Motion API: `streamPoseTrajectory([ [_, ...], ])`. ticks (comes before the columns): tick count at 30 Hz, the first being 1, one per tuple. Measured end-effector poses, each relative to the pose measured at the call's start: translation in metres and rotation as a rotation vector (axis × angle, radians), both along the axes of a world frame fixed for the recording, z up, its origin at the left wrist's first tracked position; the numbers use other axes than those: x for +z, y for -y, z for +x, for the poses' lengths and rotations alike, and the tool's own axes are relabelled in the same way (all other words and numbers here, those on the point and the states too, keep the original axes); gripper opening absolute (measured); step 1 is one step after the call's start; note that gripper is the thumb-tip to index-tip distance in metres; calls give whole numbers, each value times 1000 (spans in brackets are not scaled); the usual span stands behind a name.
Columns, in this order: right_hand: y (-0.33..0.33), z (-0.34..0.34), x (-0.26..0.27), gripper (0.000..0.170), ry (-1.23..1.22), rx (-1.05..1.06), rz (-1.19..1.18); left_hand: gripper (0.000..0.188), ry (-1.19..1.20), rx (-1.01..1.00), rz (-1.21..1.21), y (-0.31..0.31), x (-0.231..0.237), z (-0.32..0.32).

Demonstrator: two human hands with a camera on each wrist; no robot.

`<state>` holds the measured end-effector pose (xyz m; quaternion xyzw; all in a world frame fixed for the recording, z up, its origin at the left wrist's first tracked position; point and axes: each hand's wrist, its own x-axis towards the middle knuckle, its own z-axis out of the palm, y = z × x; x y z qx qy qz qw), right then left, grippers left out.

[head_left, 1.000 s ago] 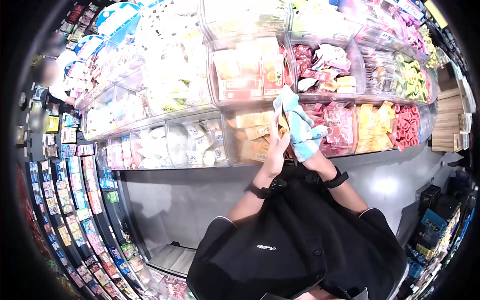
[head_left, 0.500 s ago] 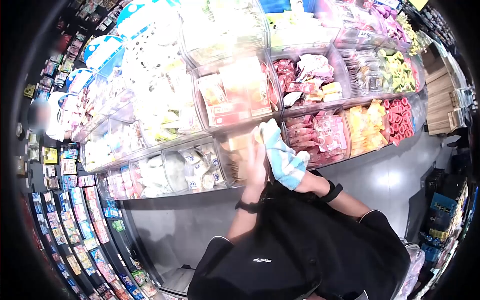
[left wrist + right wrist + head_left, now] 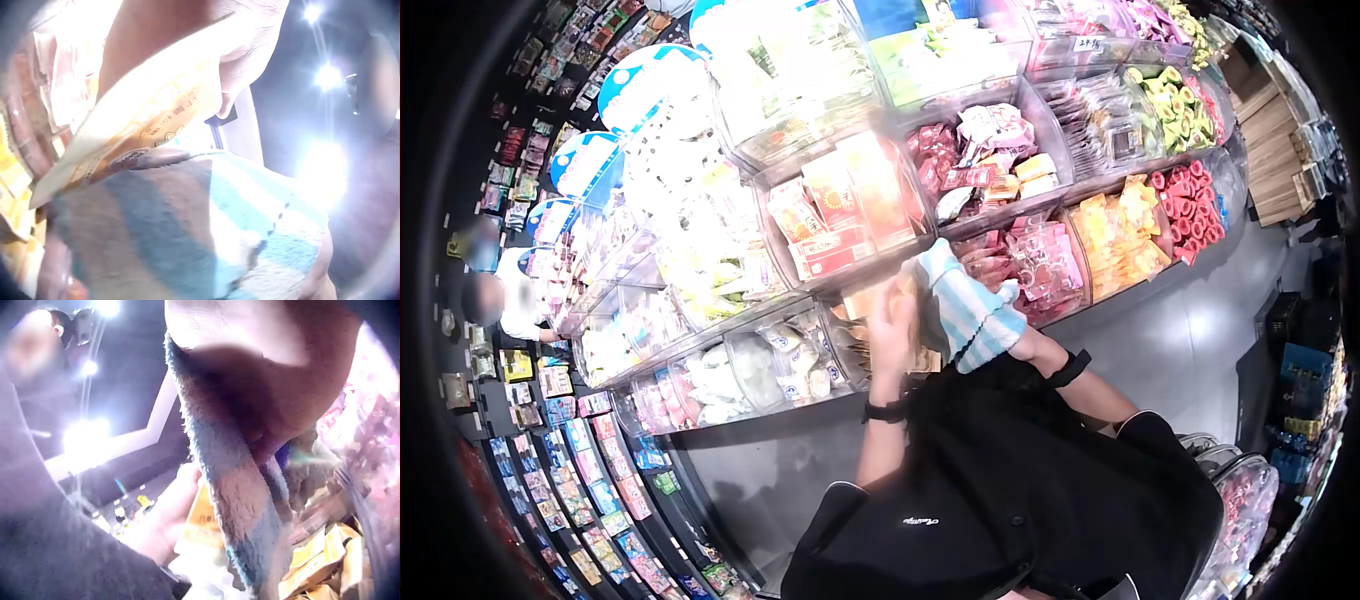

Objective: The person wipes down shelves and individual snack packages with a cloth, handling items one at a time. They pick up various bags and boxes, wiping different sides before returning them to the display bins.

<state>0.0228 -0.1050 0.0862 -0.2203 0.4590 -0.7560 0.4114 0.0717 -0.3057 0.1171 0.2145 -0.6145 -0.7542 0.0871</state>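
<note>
My left hand (image 3: 892,325) pinches an orange and cream printed packet (image 3: 169,106), which slants across the left wrist view. A blue-and-white striped towel (image 3: 970,310) drapes over my right hand (image 3: 281,375), which holds it against the packet. In the right wrist view the towel hangs below the palm, and part of the packet shows behind its edge. Most of the right fingers are hidden by the cloth. Both hands are over the front bin of similar orange packets (image 3: 319,562).
Clear-walled bins surround the hands: red boxes (image 3: 835,250) behind, pink packets (image 3: 1040,255) and yellow packets (image 3: 1120,230) to the right, white packs (image 3: 795,355) to the left. Tall shelves (image 3: 590,490) line the far left. A person (image 3: 518,295) stands beyond the display's left end.
The head view has turned, so the bins look more tilted. My hands have shifted left and slightly lower in view, the left drawing a little away from the towel in the right.
</note>
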Motion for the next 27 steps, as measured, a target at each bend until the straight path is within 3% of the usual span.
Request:
streamPoseTrajectory([
  [1,-8,-2,6,68,98,-44,-66,40,9,27,-16,-1,2,-2],
  [2,-17,-2,-4,56,92,-125,-112,38,-22,13,-157,5,-17,-1],
  [6,-56,-20,7,59,563,-222,-422,33,39,26,-435,10,-53,2],
  [7,-64,-27,9,60,487,-251,-437,32,52,10,-578,10,-58,1],
  [9,-85,-36,11,64,792,-358,-538,31,80,-25,-863,9,-74,2],
  [10,-90,-44,29,68,620,-303,-533,31,50,-62,-1022,10,-82,0],
  [11,-101,-46,22,67,696,-355,-531,32,72,-105,-1101,9,-90,0],
  [13,-117,-53,23,64,792,-375,-517,36,93,-206,-1081,5,-98,-3],
  [17,-139,-67,20,59,759,-471,-531,36,192,-363,-1260,-12,-91,-10],
  [19,-147,-76,24,59,794,-469,-546,34,335,-427,-1367,-24,-74,-22],
  [22,-160,-89,28,59,842,-458,-569,30,302,-575,-1378,-32,-47,-45],
  [24,-166,-97,30,58,865,-456,-572,26,262,-384,-1134,-40,-56,-56],
  [25,-173,-101,25,57,852,-458,-550,23,216,-216,-889,-56,-36,-68],
  [27,-179,-111,20,52,851,-454,-524,25,128,-213,-929,-70,-19,-103],
])
